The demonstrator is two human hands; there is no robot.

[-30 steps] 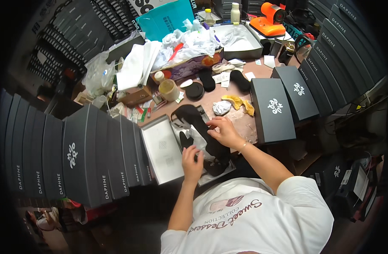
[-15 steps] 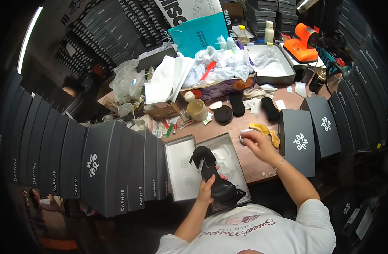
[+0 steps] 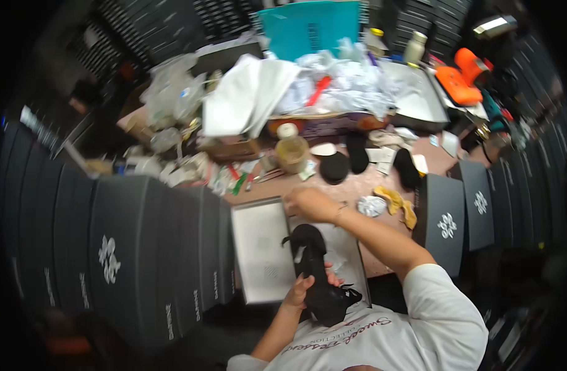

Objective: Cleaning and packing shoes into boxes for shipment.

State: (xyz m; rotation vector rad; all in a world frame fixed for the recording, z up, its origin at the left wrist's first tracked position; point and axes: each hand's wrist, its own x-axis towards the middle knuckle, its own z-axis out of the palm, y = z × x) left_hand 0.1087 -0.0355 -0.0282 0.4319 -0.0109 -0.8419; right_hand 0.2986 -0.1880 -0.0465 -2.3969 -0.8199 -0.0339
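One black shoe [image 3: 316, 275]: lower centre of the frame, gripped in front of the right shoebox half.
Left hand [image 3: 298, 292]: closed about the shoe, thumb on its left side, fingertips showing on its right.
Right hand [image 3: 315, 204]: centre of the frame, near the top of the left shoebox half; fingers bent and bunched, their spread and any hold lost in blur.
Step in hand: judged to be handling of the shoe over its box, the left hand supporting it.
Next move: appears to call for a steady left grip and a right hand clear of the box rim.
Shoebox halves: two, side by side; the left shoebox half [image 3: 258, 247] pale inside, the right shoebox half [image 3: 362, 269] containing white paper [image 3: 340, 241].
Closed grey boxes: two at right, a nearer box [image 3: 447, 207] and a farther box [image 3: 478, 182].
Workbench, centre right: one crumpled paper ball [image 3: 371, 206]; two yellow pieces, an upper piece [image 3: 388, 198] and a lower piece [image 3: 409, 214].
Workbench, centre: one jar [image 3: 292, 154]; one round black lid [image 3: 334, 169].
Upper right: one orange device [image 3: 459, 85].
Stacked boxes [image 3: 135, 247], left: several, too blurred to count.
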